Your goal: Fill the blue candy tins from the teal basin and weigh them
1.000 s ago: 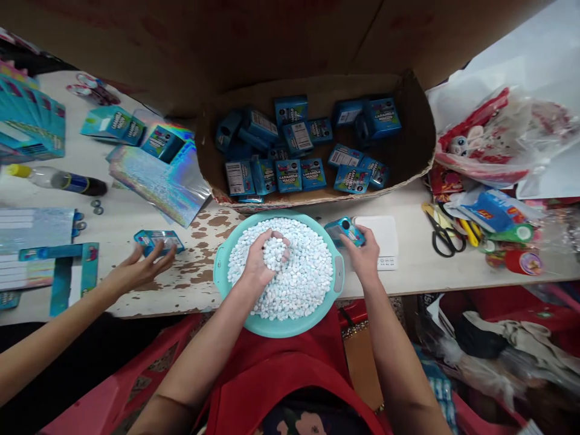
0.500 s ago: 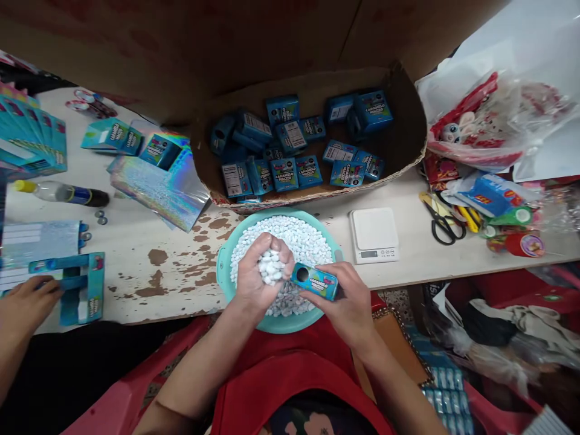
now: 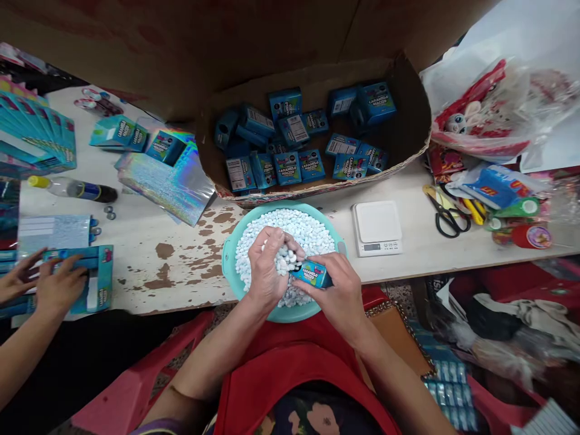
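Note:
A teal basin point(image 3: 232, 275) full of small white candies point(image 3: 312, 237) rests at the table's near edge, over my lap. My left hand point(image 3: 268, 266) is cupped above it, shut on a handful of white candies. My right hand point(image 3: 338, 293) grips a small blue candy box point(image 3: 312, 273), its end held against the left hand's candies. Beyond the basin lies an open cardboard carton point(image 3: 410, 99) holding several identical blue boxes point(image 3: 286, 167).
A white digital scale point(image 3: 377, 228) sits right of the basin. Scissors point(image 3: 443, 214), tape rolls and plastic bags crowd the right side. Holographic pouches point(image 3: 167, 184), flat blue boxes and a bottle point(image 3: 72, 189) lie left, where another person's hands point(image 3: 43, 284) handle a blue card.
My right hand brought the blue box from the scale to my left hand, which lifted candies out of the basin. The other person's hands moved left onto the blue card.

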`<state>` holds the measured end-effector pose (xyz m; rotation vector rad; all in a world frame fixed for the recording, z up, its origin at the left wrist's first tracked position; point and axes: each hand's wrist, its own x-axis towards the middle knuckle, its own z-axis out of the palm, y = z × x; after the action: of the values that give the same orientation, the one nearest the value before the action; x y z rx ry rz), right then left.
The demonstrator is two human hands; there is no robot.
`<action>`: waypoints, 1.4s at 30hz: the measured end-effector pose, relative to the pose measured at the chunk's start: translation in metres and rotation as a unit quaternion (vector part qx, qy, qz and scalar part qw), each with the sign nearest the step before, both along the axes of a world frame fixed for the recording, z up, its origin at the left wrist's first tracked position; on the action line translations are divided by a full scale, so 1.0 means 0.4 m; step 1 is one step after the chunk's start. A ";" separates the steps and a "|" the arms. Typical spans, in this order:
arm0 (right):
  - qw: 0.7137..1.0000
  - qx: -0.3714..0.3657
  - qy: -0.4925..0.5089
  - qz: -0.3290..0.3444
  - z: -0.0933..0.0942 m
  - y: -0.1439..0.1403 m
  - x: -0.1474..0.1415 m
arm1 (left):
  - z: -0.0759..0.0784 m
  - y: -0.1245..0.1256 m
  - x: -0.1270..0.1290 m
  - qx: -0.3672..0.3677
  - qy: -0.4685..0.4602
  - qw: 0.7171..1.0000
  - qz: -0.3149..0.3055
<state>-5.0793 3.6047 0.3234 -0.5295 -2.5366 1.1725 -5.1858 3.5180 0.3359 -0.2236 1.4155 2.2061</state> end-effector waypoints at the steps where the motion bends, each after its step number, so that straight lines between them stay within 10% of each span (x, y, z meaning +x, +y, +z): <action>1: 1.000 -0.002 0.000 0.000 -0.001 0.001 0.001 | 0.000 0.002 0.001 0.001 0.002 1.000 0.002; 42: 0.995 -0.096 -0.009 -0.018 0.001 -0.011 -0.003 | 0.006 -0.001 0.013 0.008 0.090 0.996 -0.028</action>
<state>-5.0807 3.6004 0.3240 -0.6325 -2.4316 1.4136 -5.1805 3.5176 0.3381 0.0206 1.4787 2.2367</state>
